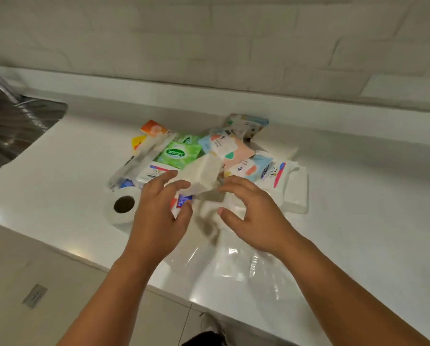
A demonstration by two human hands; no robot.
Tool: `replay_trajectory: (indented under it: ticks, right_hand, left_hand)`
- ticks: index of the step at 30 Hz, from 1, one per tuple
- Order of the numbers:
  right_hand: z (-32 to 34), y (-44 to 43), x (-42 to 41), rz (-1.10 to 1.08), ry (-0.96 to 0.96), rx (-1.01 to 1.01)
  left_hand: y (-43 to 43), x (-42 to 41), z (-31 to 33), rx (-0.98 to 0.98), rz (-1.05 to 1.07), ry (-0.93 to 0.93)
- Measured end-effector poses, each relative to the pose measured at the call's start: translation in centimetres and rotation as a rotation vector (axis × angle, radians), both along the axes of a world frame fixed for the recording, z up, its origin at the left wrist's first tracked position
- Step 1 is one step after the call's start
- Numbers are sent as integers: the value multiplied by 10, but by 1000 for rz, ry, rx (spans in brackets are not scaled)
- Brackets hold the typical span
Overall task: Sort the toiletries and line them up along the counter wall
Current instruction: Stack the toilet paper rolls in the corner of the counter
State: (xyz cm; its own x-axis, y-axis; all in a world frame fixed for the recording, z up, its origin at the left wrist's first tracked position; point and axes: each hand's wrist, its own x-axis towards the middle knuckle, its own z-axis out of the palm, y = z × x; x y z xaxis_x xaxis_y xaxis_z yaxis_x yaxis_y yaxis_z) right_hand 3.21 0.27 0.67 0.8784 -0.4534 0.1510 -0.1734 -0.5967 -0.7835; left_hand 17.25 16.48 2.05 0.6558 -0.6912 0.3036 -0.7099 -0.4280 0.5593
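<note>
I read the counter [59, 186] as smooth glossy white. Left edge, the sink [14, 126]: brushed metal. Lower centre, the bag [233, 265]: clear shiny plastic film. The toilet roll [120, 208]: matt paper. The green pack [177, 154]: glossy wrap. The wall tiles [209, 46]: matt.

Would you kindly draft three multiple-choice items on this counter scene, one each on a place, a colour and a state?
1. The toilet roll lies: A in the sink; B at the pile's left end; C against the wall.
2. The Sanicare pack is: A red; B black; C green.
3. The toiletries are: A heaped on the counter; B lined along the wall; C on the floor.
B: the roll sits at the pile's left edge. C: its wrapper is green. A: the heap sits clear of the wall.
</note>
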Motion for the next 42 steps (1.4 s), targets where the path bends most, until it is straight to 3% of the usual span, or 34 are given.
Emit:
replay_trajectory:
  ticks: [6, 14, 17, 21, 29, 42]
  right_hand:
    - [-23, 68, 69, 169, 96, 34]
    - [-35, 95, 145, 267, 210, 71]
    - [-44, 99, 158, 260, 223, 130]
    - [-45, 99, 158, 244, 162, 240]
    - [0, 61, 96, 130, -89, 393]
    - [20, -68, -118, -117, -82, 393]
  left_hand:
    - [76, 66, -17, 0, 106, 77]
    - [115, 100, -38, 178, 145, 288]
    - [114, 101, -46, 148, 171, 373]
    - [107, 95, -43, 49, 195, 341]
    - [68, 64, 11, -110, 7, 302]
    - [-99, -93, 14, -60, -342, 498]
